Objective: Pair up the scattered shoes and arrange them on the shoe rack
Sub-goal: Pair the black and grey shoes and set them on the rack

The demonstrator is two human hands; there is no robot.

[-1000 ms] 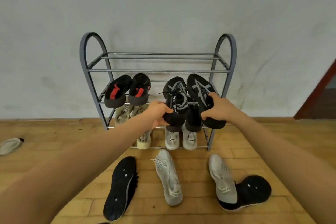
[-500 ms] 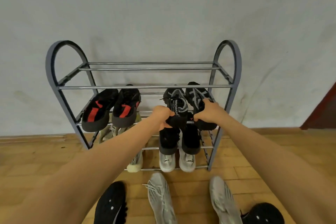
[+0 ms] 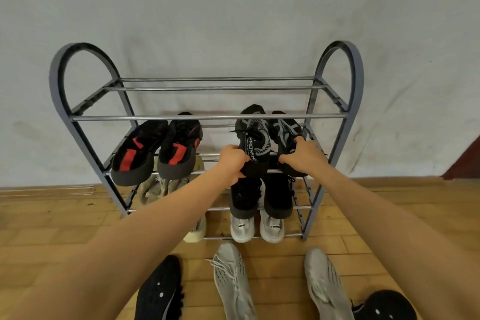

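A grey metal shoe rack [image 3: 78, 118] stands against the wall. My left hand [image 3: 233, 161] grips the heel of a black patterned shoe [image 3: 253, 138] on the second shelf at the right. My right hand [image 3: 302, 154] grips the heel of its matching shoe [image 3: 284, 130] beside it. A black and red pair [image 3: 155, 148] sits on the same shelf at the left. Lower shelves hold a black pair [image 3: 279, 197], a white pair [image 3: 271, 227] and beige shoes [image 3: 153, 188].
On the wooden floor in front of the rack lie two grey laced shoes [image 3: 232, 280] [image 3: 326, 283], a black shoe sole-up [image 3: 161, 291] at the left and another black shoe [image 3: 384, 306] at the bottom right. The top shelf bars [image 3: 218, 88] are bare.
Both hands have pushed the black patterned pair further back onto the second shelf. The view has closed in on the rack and the floor shoes have slid toward the bottom edge.
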